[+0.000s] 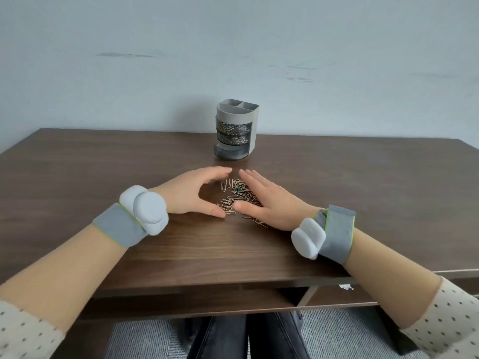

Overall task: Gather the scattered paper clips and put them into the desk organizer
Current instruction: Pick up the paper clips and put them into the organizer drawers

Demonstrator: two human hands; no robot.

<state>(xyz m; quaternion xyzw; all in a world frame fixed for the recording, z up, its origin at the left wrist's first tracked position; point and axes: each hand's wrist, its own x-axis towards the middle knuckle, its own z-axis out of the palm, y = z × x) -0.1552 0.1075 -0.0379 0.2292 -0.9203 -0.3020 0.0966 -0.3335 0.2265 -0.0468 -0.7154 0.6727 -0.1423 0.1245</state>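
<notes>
**Paper clips heaped between two open hands at mid-desk**

Head view: A heap of paper clips (233,196) is seen on the dark wooden desk (103,164), at its middle and nearer than the desk organizer (237,129). Most clips are silver; a few green ones are mixed in near the far side of the heap. A few clips are left loose at the near right edge, just beside the heel of the right hand.

The left hand (189,193) is set on its edge at the left of the heap, fingers loosely curved and thumb stretched along the near side, so that the clips are cupped but nothing is gripped. The right hand (264,200) is laid open, palm down, with straight fingers over the right part of the heap, its thumb pointing towards the left thumb. The fingertips of both hands are nearly met at the far side.

The organizer is stood upright at the far middle of the desk, close to the pale wall (233,47) and well apart from the heap. Open compartments are seen at its grey top, and clips are visible inside its two clear upper tiers; the contents of the dark bottom tier cannot be told.

A grey band (121,225) with a white device (145,208) is worn on each wrist.
</notes>
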